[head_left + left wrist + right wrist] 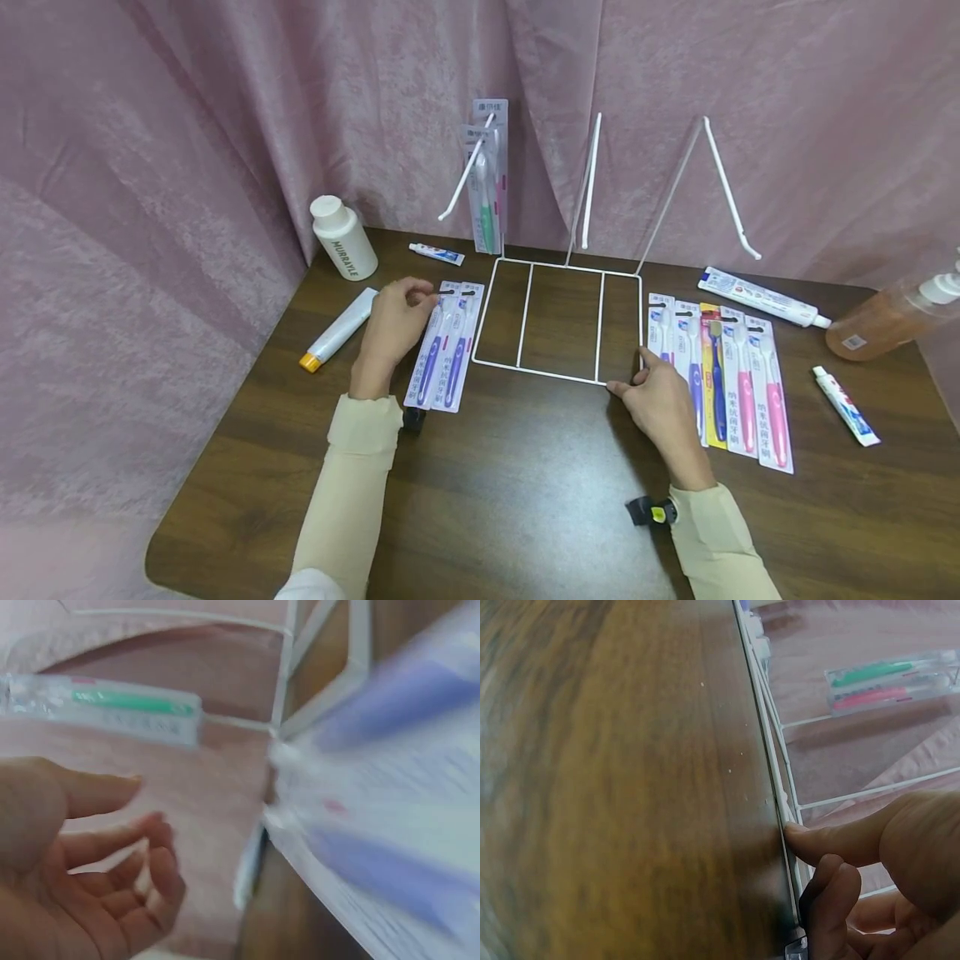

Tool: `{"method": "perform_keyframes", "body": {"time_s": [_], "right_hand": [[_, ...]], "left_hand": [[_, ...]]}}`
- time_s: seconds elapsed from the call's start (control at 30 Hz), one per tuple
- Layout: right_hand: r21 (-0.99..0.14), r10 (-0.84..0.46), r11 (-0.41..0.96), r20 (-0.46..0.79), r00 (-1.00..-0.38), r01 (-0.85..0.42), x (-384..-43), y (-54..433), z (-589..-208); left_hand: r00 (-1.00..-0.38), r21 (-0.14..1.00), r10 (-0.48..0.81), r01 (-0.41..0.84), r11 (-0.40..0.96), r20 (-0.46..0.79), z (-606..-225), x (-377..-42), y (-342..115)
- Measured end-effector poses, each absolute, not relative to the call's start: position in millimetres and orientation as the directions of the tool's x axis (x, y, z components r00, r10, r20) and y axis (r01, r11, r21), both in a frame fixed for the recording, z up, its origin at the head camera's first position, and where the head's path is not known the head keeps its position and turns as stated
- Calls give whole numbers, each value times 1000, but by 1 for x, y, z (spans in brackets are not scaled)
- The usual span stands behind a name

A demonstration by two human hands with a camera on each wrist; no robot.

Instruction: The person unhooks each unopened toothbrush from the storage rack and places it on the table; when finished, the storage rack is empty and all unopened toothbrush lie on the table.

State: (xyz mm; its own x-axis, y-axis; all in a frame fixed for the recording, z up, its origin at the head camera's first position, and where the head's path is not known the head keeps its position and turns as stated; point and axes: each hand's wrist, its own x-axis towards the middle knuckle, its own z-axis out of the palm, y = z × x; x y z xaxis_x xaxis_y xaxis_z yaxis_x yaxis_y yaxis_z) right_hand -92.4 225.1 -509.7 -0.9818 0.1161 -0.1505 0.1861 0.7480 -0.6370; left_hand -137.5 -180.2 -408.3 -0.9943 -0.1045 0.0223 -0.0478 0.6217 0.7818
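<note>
A white wire display rack (517, 368) stands at the back of the table, with three arms rising from its base. My right hand (662, 400) holds the base's front right corner, thumb on the wire in the right wrist view. Two packaged toothbrushes with purple handles (455, 358) lie left of the rack. Over their upper end is my left hand (397, 321), fingers loosely bent and nothing between thumb and fingertips in the left wrist view. Toothbrush packs (486, 208), one green and one pink, hang from the rack's left arm.
Several packaged toothbrushes (742, 392) lie in a row right of the rack. Toothpaste tubes (757, 298) lie on both sides. A white bottle (347, 242) stands back left, an amber pump bottle (873, 325) at right. Pink curtain (405, 100) hangs behind.
</note>
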Motion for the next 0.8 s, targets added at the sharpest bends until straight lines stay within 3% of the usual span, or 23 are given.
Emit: {"method": "perform_keyframes", "body": {"time_s": [0.13,0.37,0.5,0.8], "right_hand": [[-640,120,744,-158,-980,194,-91,223,-509],[-640,115,746,-148,-982,184,-91,222,-511],[-643,115,742,-153,-981,188,-91,221,-508],[-643,124,742,-150,-981,193,-91,222,-506]], "left_hand": [[-983,855,-95,89,510,159,-391,-161,-164],[-966,933,-86,210,291,244,-375,-194,-143],[-971,957,-75,207,203,226,-372,-204,-135],[-976,971,-95,178,163,195,-369,-209,-123]]}}
